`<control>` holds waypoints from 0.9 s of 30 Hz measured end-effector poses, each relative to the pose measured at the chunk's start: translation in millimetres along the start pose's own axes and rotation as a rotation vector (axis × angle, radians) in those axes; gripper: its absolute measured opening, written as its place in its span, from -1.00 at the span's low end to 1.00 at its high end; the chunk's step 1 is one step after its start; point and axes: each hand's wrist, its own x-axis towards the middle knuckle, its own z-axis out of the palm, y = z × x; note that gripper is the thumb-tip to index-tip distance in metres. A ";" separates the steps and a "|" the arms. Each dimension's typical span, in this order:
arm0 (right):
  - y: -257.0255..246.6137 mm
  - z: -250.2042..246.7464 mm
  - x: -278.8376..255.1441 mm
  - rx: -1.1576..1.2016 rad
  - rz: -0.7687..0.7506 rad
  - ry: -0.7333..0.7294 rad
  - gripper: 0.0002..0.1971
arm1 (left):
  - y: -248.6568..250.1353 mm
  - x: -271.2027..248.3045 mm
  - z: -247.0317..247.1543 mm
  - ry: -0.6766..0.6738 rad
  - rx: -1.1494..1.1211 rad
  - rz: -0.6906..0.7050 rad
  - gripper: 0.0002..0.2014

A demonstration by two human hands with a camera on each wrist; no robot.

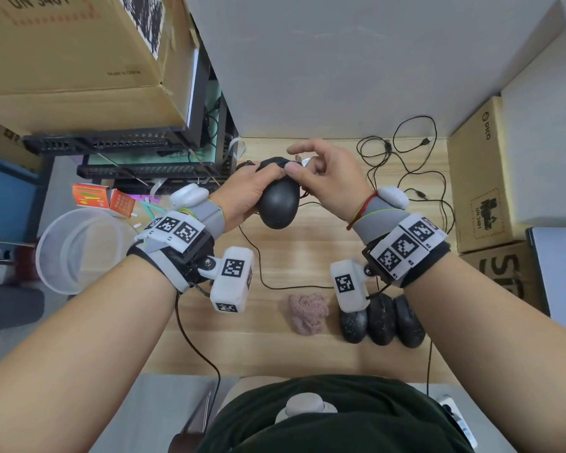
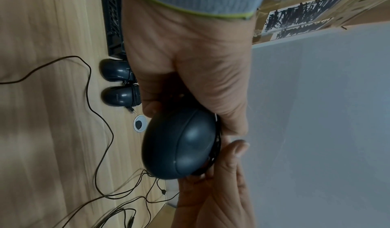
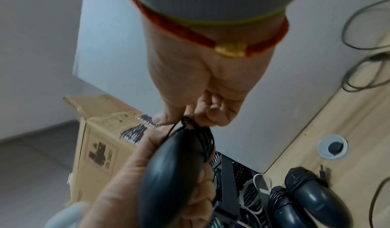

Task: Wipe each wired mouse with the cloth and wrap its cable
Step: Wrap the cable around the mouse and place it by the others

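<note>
While gripped, mouse (image 1: 279,204) fills left hand (image 1: 242,194).

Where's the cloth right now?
Head view: the pink cloth lies crumpled on the desk's near edge, just left of three dusty mice, untouched by either hand.

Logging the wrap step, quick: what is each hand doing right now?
Left hand: grips the black mouse.
Right hand: pinches the cable wound on that mouse.

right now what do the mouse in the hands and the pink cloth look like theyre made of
Held mouse: looks like smooth black plastic with a soft sheen; a pale highlight sits on its rounded shell. Cloth: a knitted or looped textile, matte dusty pink; its nubby, crumpled surface shows no shine. The exact fibre cannot be told.
</note>
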 end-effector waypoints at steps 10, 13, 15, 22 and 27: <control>2.6 -0.7 4.2 0.156 0.127 -0.015 -0.83 | -10.2 4.0 10.8 0.057 -0.243 -0.112 -0.44; 2.5 0.2 5.3 0.111 0.094 -0.012 -0.83 | -12.7 8.3 12.8 0.137 -0.232 -0.124 -0.49; 4.1 0.7 7.4 0.118 0.095 -0.013 -0.83 | -12.9 8.1 10.7 0.111 -0.187 -0.155 -0.58; 16.1 1.8 15.7 0.095 0.159 0.058 -0.75 | -15.6 10.3 8.8 0.000 -0.090 -0.199 -0.70; 24.9 3.9 22.1 0.089 0.190 0.012 -0.79 | -13.2 12.3 12.4 -0.053 -0.016 -0.210 -0.77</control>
